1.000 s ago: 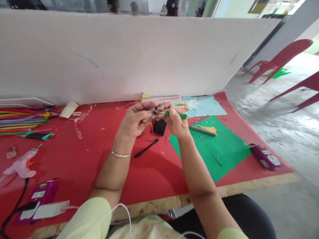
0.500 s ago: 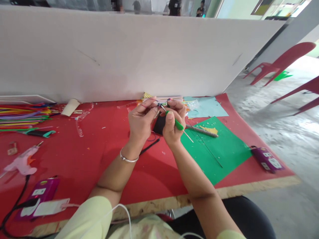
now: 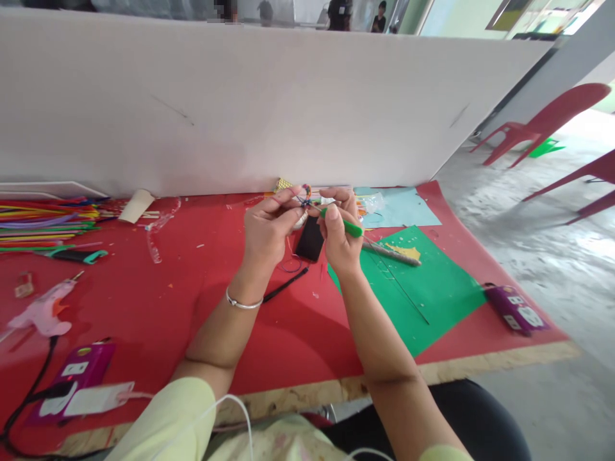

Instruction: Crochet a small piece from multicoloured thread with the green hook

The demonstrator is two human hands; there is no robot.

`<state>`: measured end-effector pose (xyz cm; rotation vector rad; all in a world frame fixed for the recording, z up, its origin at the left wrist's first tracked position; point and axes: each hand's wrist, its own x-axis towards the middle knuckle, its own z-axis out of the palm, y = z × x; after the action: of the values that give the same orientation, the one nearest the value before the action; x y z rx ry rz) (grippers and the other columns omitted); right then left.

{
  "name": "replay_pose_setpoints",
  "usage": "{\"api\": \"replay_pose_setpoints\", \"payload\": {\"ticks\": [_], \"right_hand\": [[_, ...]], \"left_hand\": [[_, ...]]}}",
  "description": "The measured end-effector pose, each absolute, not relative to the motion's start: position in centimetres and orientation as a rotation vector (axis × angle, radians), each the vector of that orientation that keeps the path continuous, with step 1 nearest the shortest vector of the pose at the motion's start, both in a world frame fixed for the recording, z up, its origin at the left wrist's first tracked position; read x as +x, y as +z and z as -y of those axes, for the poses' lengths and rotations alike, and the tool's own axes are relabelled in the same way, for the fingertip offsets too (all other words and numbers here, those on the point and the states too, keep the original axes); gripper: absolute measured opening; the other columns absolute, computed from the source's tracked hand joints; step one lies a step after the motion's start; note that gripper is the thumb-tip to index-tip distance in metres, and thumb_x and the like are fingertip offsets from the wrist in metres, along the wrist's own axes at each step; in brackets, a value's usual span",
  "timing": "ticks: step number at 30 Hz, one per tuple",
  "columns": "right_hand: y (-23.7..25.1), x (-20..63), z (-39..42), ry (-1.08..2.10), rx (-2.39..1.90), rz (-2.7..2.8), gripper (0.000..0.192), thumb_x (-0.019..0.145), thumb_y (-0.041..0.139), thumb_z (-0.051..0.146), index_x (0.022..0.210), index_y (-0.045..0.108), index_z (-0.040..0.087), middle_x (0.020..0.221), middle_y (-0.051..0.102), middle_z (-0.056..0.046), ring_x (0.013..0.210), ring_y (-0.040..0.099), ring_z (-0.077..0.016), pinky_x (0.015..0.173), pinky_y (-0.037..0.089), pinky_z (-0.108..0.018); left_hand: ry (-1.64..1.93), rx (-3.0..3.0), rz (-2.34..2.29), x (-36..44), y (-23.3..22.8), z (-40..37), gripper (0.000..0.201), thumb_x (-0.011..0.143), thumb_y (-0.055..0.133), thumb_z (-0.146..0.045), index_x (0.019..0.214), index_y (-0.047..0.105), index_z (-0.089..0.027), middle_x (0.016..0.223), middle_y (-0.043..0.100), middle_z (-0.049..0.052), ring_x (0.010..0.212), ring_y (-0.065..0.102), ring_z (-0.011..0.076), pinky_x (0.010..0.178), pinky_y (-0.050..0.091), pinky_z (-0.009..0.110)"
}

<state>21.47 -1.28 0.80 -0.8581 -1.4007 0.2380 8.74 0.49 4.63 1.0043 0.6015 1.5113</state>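
In the head view, my left hand [image 3: 265, 227] pinches a small loop of dark, multicoloured yarn work [image 3: 306, 192] between thumb and fingers, above the table. My right hand [image 3: 343, 234] is closed round the green handle of a crochet hook [image 3: 353, 228], its thin metal shaft pointing left to the yarn and touching or nearly touching it. The fingertips partly hide the hook's tip, and the stitches are too small to make out. Below the hands, a black phone [image 3: 310, 240] lies on the red sheet, with a thin loop of thread [image 3: 291, 266] beside it.
A green sheet [image 3: 423, 301] with a grey stick [image 3: 394, 253] lies to the right. On the left are coloured pipe cleaners [image 3: 48, 224], a pink glue gun [image 3: 45, 310] and a purple power box [image 3: 91, 365]. A white board [image 3: 240, 109] stands behind the table.
My right hand has shifted slightly right, and the hook's handle lies flatter. The multicoloured loop now stands up beside my left fingers, and more of the phone shows.
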Motion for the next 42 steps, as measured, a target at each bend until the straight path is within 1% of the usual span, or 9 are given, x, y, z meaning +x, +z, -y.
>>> {"api": "replay_pose_setpoints", "payload": {"ticks": [4,10,16,19,23,28,32,38,42], "right_hand": [[0.5,20.4,1.8,0.022,-0.84,1.235,0.035,0.108,0.055,0.049,0.106,0.083,0.028,0.131,0.063,-0.009,0.117,0.066,-0.025,0.104,0.062,-0.05],[1.0,22.1,1.5,0.088,-0.8,1.361,0.038,0.111,0.05,0.041,0.095,0.082,0.029,0.127,0.065,-0.006,0.11,0.067,-0.0209,0.098,0.064,-0.046],[0.8,21.3,1.5,-0.145,-0.875,1.329,0.031,0.11,0.052,0.038,0.101,0.08,0.027,0.125,0.065,-0.009,0.112,0.068,-0.0214,0.097,0.065,-0.047],[-0.1,19.9,2.0,-0.223,-0.963,1.298,0.032,0.11,0.05,0.042,0.113,0.078,0.027,0.129,0.066,-0.013,0.116,0.07,-0.0247,0.099,0.066,-0.05],[-0.3,20.3,1.8,-0.093,-0.864,1.291,0.034,0.11,0.05,0.043,0.114,0.08,0.029,0.121,0.069,-0.01,0.116,0.071,-0.0258,0.101,0.065,-0.053],[0.9,23.2,0.8,0.139,-0.714,1.452,0.035,0.108,0.054,0.047,0.101,0.085,0.033,0.122,0.071,-0.006,0.118,0.07,-0.0237,0.103,0.063,-0.049],[1.1,24.4,0.6,0.19,-0.702,1.475,0.028,0.106,0.06,0.048,0.11,0.085,0.037,0.12,0.071,-0.005,0.118,0.069,-0.0237,0.103,0.063,-0.05],[1.1,24.3,1.1,0.238,-0.717,1.569,0.035,0.104,0.059,0.057,0.118,0.082,0.035,0.148,0.069,-0.006,0.116,0.075,-0.0261,0.098,0.067,-0.053],[0.9,23.8,1.0,0.292,-0.653,1.57,0.034,0.105,0.059,0.055,0.124,0.079,0.037,0.137,0.077,-0.006,0.121,0.077,-0.0275,0.097,0.068,-0.053]], "left_hand": [[1.672,1.063,-0.693,9.8,3.9,0.1,0.034,0.072,0.086,-0.017,0.105,0.087,-0.026,0.087,0.078,0.001,0.066,0.061,0.009,0.055,0.045,0.021],[1.325,0.957,-0.568,8.8,4.7,-0.2,0.029,0.066,0.084,-0.014,0.094,0.087,-0.021,0.063,0.06,-0.005,0.046,0.037,0.0025,0.042,0.023,0.019],[1.642,1.173,-0.753,9.9,3.2,-0.5,0.034,0.074,0.084,-0.017,0.107,0.086,-0.024,0.084,0.074,0.0,0.067,0.061,0.0097,0.06,0.047,0.023],[1.602,1.056,-0.691,10.2,3.6,0.1,0.029,0.074,0.081,-0.015,0.102,0.085,-0.023,0.074,0.068,-0.002,0.057,0.052,0.007,0.054,0.042,0.021],[1.308,0.889,-0.524,9.0,5.0,0.0,0.026,0.069,0.08,-0.011,0.093,0.085,-0.019,0.056,0.048,-0.007,0.045,0.034,0.0028,0.044,0.025,0.017],[1.108,0.881,-0.478,7.2,5.5,-1.3,0.03,0.064,0.077,-0.007,0.092,0.086,-0.015,0.06,0.052,-0.005,0.046,0.034,0.0006,0.041,0.021,0.013],[1.065,0.875,-0.473,7.2,5.4,-1.5,0.029,0.064,0.078,-0.008,0.091,0.085,-0.014,0.055,0.048,-0.006,0.046,0.034,0.0014,0.04,0.023,0.012],[1.055,0.858,-0.479,7.6,5.4,-1.4,0.026,0.065,0.076,-0.008,0.09,0.082,-0.015,0.065,0.062,-0.003,0.044,0.033,0.0001,0.038,0.022,0.013],[1.062,0.803,-0.48,7.6,5.3,-1.6,0.016,0.065,0.08,-0.009,0.079,0.075,-0.014,0.067,0.065,-0.002,0.042,0.032,-0.0014,0.038,0.022,0.012]]}}
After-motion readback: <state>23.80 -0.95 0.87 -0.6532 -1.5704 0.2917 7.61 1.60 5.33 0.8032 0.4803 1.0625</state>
